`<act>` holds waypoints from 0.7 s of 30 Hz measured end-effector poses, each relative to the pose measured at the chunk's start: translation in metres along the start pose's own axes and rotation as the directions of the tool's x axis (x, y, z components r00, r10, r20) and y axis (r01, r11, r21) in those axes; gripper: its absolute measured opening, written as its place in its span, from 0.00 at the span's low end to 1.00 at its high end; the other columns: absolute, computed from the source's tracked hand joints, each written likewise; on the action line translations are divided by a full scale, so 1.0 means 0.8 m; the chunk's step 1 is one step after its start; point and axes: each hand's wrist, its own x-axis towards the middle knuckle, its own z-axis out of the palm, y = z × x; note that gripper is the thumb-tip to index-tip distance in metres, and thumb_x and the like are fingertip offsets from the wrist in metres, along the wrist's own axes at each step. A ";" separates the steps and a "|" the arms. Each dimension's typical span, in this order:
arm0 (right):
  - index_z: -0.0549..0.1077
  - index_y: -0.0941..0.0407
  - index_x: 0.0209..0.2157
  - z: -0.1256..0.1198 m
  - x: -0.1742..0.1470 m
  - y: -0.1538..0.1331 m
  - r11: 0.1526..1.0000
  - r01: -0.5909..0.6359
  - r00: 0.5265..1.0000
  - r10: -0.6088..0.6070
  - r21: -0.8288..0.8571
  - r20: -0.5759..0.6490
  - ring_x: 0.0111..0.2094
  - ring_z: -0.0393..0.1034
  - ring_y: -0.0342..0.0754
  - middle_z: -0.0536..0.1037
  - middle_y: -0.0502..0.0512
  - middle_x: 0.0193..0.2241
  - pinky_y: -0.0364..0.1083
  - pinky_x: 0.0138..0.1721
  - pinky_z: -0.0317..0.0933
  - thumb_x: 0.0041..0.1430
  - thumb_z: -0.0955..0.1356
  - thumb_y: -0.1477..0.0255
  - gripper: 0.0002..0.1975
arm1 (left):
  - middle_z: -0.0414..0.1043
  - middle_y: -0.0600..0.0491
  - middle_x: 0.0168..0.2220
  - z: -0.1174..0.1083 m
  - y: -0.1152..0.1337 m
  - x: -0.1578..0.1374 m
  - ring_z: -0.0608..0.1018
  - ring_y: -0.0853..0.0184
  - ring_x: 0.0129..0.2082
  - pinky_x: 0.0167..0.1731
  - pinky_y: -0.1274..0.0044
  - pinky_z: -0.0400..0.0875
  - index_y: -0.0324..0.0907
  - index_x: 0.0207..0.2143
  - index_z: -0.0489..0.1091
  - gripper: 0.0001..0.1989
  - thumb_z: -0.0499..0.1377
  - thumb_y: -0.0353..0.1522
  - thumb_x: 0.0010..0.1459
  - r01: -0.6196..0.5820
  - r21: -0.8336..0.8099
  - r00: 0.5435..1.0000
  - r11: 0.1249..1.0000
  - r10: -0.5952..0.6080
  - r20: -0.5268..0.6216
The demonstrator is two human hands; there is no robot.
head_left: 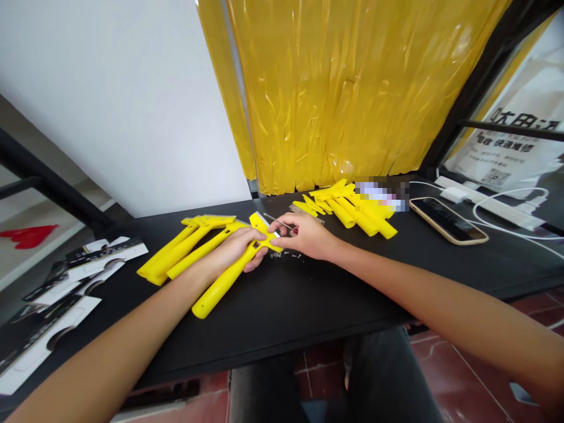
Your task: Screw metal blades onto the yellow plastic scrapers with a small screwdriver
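Observation:
My left hand (240, 247) is closed around the neck of a yellow scraper (218, 291), whose long handle slants toward me. A pale blade edge shows along the scraper's head. My right hand (306, 235) is closed on a thin screwdriver (282, 222) with a metal shaft and a bit of dark red at the palm. Its fingertips reach the scraper's head, and whether they also pinch a small part is hidden. Small screws (293, 255) lie scattered on the black table just below the right hand. More yellow scrapers (176, 249) are piled beside my left forearm.
Yellow handles (361, 217) and flat yellow pieces (311, 204) lie at the back right. Further right are a phone (449, 220), a power strip (489, 202) and white cables. Black and white cards (74, 317) are stacked at the left. A yellow plastic curtain (343, 94) hangs behind the table.

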 end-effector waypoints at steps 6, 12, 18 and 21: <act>0.70 0.55 0.40 0.000 -0.004 -0.015 0.856 -0.415 0.910 0.388 0.308 0.147 0.23 0.58 0.37 0.69 0.44 0.28 0.39 0.21 0.50 0.44 0.78 0.70 0.21 | 0.64 0.55 0.15 0.009 0.008 -0.006 0.64 0.73 0.12 0.16 0.77 0.56 0.40 0.21 0.63 0.14 0.53 0.33 0.60 -0.005 0.075 1.000 0.997 0.004 0.009; 0.72 0.54 0.37 -0.005 -0.005 -0.025 0.776 -0.511 0.858 0.434 0.370 0.276 0.16 0.41 0.36 0.54 0.38 0.16 0.40 0.16 0.35 0.52 0.74 0.62 0.14 | 0.64 0.53 0.16 0.008 0.008 -0.007 0.66 0.71 0.13 0.18 0.76 0.57 0.41 0.19 0.62 0.15 0.53 0.33 0.59 0.023 0.066 0.999 0.998 -0.026 0.032; 0.77 0.57 0.37 -0.003 -0.003 -0.015 0.833 -0.454 0.890 0.408 0.317 0.204 0.19 0.52 0.35 0.71 0.44 0.24 0.39 0.18 0.45 0.45 0.78 0.67 0.16 | 0.68 0.53 0.22 -0.003 0.001 -0.010 0.69 0.70 0.17 0.21 0.76 0.61 0.39 0.28 0.67 0.10 0.55 0.35 0.60 0.017 0.069 0.995 0.997 -0.024 0.095; 0.79 0.57 0.35 -0.001 -0.003 -0.012 0.855 -0.413 0.909 0.362 0.315 0.208 0.24 0.62 0.37 0.77 0.48 0.28 0.39 0.25 0.55 0.46 0.77 0.67 0.14 | 0.70 0.53 0.24 -0.005 0.006 -0.015 0.70 0.70 0.19 0.23 0.76 0.63 0.40 0.31 0.67 0.10 0.54 0.36 0.63 0.022 0.150 0.993 0.988 -0.039 0.111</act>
